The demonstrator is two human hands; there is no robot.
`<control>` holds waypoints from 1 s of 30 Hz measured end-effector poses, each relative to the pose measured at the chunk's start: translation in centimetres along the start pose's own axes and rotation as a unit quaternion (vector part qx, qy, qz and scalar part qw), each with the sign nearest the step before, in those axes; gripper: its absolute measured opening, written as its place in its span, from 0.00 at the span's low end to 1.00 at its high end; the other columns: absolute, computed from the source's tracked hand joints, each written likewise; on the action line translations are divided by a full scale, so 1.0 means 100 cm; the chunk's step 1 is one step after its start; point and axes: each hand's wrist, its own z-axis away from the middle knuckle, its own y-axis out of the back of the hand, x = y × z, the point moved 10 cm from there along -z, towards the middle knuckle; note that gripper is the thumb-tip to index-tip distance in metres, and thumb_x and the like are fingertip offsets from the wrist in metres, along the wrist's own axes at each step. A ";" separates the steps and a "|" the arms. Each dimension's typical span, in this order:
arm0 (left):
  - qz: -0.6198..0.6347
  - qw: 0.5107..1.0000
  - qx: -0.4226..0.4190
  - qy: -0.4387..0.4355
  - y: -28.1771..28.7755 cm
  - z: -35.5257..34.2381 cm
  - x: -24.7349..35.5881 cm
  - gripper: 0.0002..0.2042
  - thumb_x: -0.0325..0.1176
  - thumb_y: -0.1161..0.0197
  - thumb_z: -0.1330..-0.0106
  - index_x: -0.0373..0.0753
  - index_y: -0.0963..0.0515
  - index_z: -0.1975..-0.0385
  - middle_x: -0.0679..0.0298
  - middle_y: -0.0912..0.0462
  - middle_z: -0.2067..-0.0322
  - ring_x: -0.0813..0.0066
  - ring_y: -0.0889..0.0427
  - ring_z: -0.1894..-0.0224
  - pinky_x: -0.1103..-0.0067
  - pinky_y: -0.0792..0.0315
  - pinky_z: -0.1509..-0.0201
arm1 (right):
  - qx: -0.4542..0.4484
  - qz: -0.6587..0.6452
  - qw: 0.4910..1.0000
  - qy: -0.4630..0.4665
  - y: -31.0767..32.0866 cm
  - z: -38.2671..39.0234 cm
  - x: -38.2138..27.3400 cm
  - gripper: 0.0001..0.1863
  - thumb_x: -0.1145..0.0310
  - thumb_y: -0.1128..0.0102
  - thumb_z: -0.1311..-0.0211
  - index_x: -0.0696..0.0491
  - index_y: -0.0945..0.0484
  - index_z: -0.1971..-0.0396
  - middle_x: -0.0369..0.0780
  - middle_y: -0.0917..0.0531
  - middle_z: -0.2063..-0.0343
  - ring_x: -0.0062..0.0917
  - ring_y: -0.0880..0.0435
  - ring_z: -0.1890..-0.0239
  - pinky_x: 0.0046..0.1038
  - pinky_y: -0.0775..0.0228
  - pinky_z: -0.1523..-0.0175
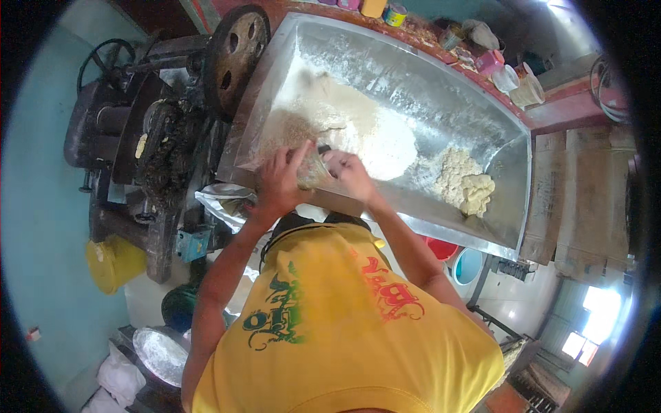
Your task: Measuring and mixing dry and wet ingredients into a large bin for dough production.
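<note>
My left hand [281, 180] is closed around a clear, yellowish container [313, 172] that looks like a jar or a bag, held over the near left wall of a big metal trough [441, 76]. Beside it, my right hand [352, 177] has its fingers curled at the container's edge, next to a small dark piece [324, 149]; what those fingers hold is blurred. White flour [385, 141] lies spread in the trough, with a brownish grainy heap [289, 131] just beyond my left hand. A lumpy mass of pale dough [465, 182] rests at the trough's right end.
Left of the trough stands a dark machine [165, 131] with a large wheel [237, 62]. Tubs and packets, including a white cup [506, 79], line the red ledge [427, 41] behind. A yellow bucket [116, 265], a red basin [441, 246] and cardboard [578, 199] stand around.
</note>
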 end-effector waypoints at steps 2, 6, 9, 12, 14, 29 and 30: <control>0.011 0.999 0.035 0.035 0.015 0.000 -0.020 0.50 0.36 0.24 0.62 0.54 0.42 0.32 0.54 0.31 0.51 0.51 0.29 0.47 0.61 0.33 0.44 | 0.046 -0.020 0.999 0.020 0.025 -0.012 -0.010 0.15 0.65 0.51 0.30 0.59 0.20 0.60 0.34 0.18 0.68 0.19 0.25 0.64 0.22 0.34 0.56; 0.089 0.993 0.057 0.050 0.027 0.004 -0.039 0.50 0.35 0.24 0.62 0.53 0.42 0.32 0.53 0.31 0.50 0.51 0.29 0.47 0.61 0.33 0.44 | 0.202 -0.062 0.977 0.009 0.051 -0.002 -0.043 0.16 0.64 0.52 0.29 0.60 0.20 0.61 0.38 0.17 0.69 0.20 0.25 0.65 0.22 0.32 0.56; 0.080 0.996 -0.025 -0.007 0.014 0.006 -0.009 0.50 0.33 0.23 0.63 0.48 0.42 0.32 0.51 0.31 0.48 0.48 0.29 0.45 0.60 0.33 0.42 | 0.008 0.114 0.993 -0.034 -0.016 -0.002 -0.032 0.14 0.69 0.51 0.35 0.60 0.18 0.62 0.40 0.15 0.63 0.29 0.19 0.62 0.26 0.32 0.49; 0.091 0.995 0.024 0.028 0.018 0.001 -0.025 0.51 0.33 0.24 0.63 0.49 0.42 0.32 0.51 0.31 0.49 0.48 0.29 0.46 0.60 0.33 0.43 | 0.090 -0.046 0.995 -0.021 0.017 0.000 -0.028 0.14 0.68 0.52 0.32 0.58 0.18 0.60 0.38 0.17 0.67 0.21 0.23 0.60 0.27 0.33 0.51; 0.100 0.993 0.052 0.038 0.024 -0.002 -0.034 0.51 0.33 0.24 0.63 0.50 0.42 0.32 0.52 0.31 0.50 0.48 0.29 0.46 0.60 0.33 0.43 | 0.212 -0.116 0.967 -0.082 0.062 0.013 -0.017 0.14 0.66 0.51 0.31 0.57 0.18 0.63 0.36 0.16 0.67 0.21 0.25 0.61 0.28 0.36 0.46; -0.061 0.998 0.008 -0.027 -0.013 -0.010 0.025 0.51 0.32 0.22 0.65 0.52 0.39 0.33 0.54 0.30 0.49 0.50 0.30 0.45 0.60 0.35 0.41 | 0.126 0.008 0.992 -0.016 0.049 0.036 0.016 0.16 0.63 0.49 0.30 0.60 0.19 0.59 0.36 0.17 0.66 0.21 0.23 0.61 0.25 0.32 0.51; -0.079 0.995 -0.008 -0.058 -0.022 -0.010 0.037 0.51 0.32 0.22 0.66 0.52 0.39 0.34 0.54 0.30 0.49 0.50 0.30 0.45 0.61 0.34 0.40 | 0.065 0.073 0.995 0.003 0.034 0.034 0.018 0.16 0.62 0.49 0.31 0.59 0.19 0.59 0.35 0.16 0.68 0.23 0.22 0.63 0.26 0.31 0.54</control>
